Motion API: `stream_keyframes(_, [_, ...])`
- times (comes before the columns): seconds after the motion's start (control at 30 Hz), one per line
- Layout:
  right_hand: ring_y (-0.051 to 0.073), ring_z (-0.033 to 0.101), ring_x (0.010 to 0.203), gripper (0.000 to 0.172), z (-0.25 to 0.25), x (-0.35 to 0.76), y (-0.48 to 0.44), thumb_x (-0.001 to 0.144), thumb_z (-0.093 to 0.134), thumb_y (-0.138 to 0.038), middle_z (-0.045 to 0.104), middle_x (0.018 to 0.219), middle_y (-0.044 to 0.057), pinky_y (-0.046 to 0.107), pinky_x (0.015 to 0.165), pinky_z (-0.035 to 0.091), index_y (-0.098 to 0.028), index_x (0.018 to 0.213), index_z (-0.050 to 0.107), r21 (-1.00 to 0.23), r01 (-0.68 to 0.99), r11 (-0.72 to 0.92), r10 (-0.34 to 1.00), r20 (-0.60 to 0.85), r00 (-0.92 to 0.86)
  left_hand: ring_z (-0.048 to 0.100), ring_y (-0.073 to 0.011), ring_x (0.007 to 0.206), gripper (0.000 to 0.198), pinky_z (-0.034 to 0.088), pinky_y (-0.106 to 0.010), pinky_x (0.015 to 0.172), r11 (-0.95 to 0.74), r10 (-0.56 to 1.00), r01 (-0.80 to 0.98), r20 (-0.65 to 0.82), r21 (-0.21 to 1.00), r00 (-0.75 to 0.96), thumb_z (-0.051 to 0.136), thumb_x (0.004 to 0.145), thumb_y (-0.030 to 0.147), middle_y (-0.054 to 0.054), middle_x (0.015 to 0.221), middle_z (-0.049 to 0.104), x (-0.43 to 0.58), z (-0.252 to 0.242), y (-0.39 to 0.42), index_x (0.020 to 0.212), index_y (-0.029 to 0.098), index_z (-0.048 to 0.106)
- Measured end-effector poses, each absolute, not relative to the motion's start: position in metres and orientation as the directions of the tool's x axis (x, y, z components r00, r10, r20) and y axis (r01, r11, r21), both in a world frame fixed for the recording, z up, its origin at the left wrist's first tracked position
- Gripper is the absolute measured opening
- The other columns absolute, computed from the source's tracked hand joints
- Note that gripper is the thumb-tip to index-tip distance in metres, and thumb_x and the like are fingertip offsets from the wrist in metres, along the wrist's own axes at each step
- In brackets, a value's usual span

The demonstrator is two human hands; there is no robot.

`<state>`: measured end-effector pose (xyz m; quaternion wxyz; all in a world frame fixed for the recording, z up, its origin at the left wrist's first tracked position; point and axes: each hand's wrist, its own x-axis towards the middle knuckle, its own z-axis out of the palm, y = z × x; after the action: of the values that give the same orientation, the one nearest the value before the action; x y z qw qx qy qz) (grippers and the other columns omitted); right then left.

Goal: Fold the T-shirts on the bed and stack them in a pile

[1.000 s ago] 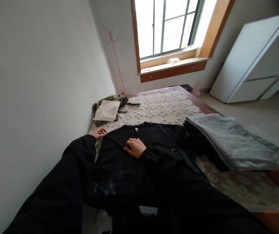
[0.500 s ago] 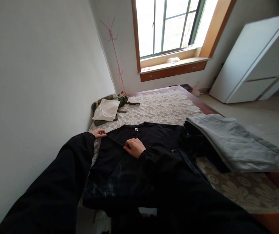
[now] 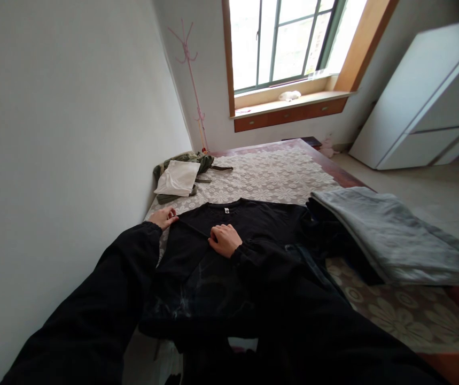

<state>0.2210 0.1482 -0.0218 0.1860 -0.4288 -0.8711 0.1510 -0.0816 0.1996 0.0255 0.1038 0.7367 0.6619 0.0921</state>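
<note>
A black shirt [image 3: 263,216] lies spread over the patterned cloth, its neckline with a small white label pointing away from me. At its left shoulder, my left hand [image 3: 163,217] is closed, pinching the fabric edge between thumb and fingers. My right hand [image 3: 225,240] rests on the middle of the shirt with fingers curled down; a crease in the cloth runs between both hands, and the fingertips are partly hidden against the fabric. Pale streaky markings show on the shirt's lower front. My black sleeves cover parts of it.
Folded grey trousers [image 3: 389,235] lie on dark clothing at the right. A camouflage bag [image 3: 165,170] with a white cloth [image 3: 179,178] on it sits by the left wall. The table has a floral tablecloth [image 3: 269,171]. A pink coat stand [image 3: 194,85] and white refrigerator [image 3: 421,96] stand beyond.
The view has shifted slightly. My left hand shows more of its back and still holds the shirt's edge. My right hand stays on the shirt, almost unmoved.
</note>
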Motion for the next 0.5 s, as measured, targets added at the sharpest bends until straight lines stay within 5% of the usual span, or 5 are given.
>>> stream_keyframes(0.17, [0.023, 0.056, 0.099, 0.018, -0.018, 0.226, 0.147, 0.087, 0.060, -0.027, 0.066, 0.104, 0.005, 0.035, 0.085, 0.035, -0.021, 0.105, 0.060, -0.414, 0.649, 0.638, 0.765, 0.252, -0.593, 0.063, -0.0177, 0.073, 0.025, 0.045, -0.029, 0.069, -0.107, 0.994, 0.936, 0.036, 0.334, 0.101, 0.050, 0.088, 0.046, -0.001, 0.084, 0.069, -0.070, 0.034, 0.116, 0.091, 0.023, 0.060])
stream_keyframes(0.27, [0.024, 0.052, 0.107, 0.027, -0.010, 0.228, 0.144, 0.086, 0.059, -0.019, 0.063, 0.117, 0.007, 0.036, 0.089, 0.035, -0.021, 0.113, 0.060, -0.337, 0.517, 0.787, 0.615, 0.362, -0.701, 0.063, -0.0173, 0.075, 0.019, 0.047, -0.028, 0.068, -0.109, 0.994, 0.910, 0.024, 0.400, 0.108, 0.055, 0.085, 0.038, 0.000, 0.085, 0.068, -0.075, 0.035, 0.058, 0.095, 0.023, 0.061])
stream_keyframes(0.4, [0.024, 0.052, 0.106, 0.026, 0.003, 0.220, 0.121, 0.091, 0.061, -0.035, 0.063, 0.116, 0.008, 0.037, 0.088, 0.037, -0.021, 0.114, 0.061, -0.250, 0.251, 0.935, 0.330, 0.358, -0.874, 0.063, -0.0163, 0.075, 0.025, 0.048, -0.027, 0.068, -0.031, 0.999, 0.884, -0.025, 0.467, 0.048, 0.058, 0.075, 0.026, 0.000, 0.088, 0.068, -0.082, 0.030, 0.005, 0.100, 0.023, 0.059])
stream_keyframes(0.5, [0.023, 0.055, 0.097, 0.033, 0.009, 0.206, 0.090, 0.092, 0.062, -0.046, 0.064, 0.108, 0.007, 0.036, 0.082, 0.039, -0.020, 0.112, 0.060, -0.239, 0.204, 0.949, 0.270, 0.286, -0.920, 0.062, -0.0159, 0.071, 0.022, 0.047, -0.027, 0.068, 0.045, 0.999, 0.883, -0.041, 0.468, -0.029, 0.059, 0.079, 0.032, 0.001, 0.085, 0.067, -0.077, 0.023, -0.012, 0.100, 0.024, 0.059])
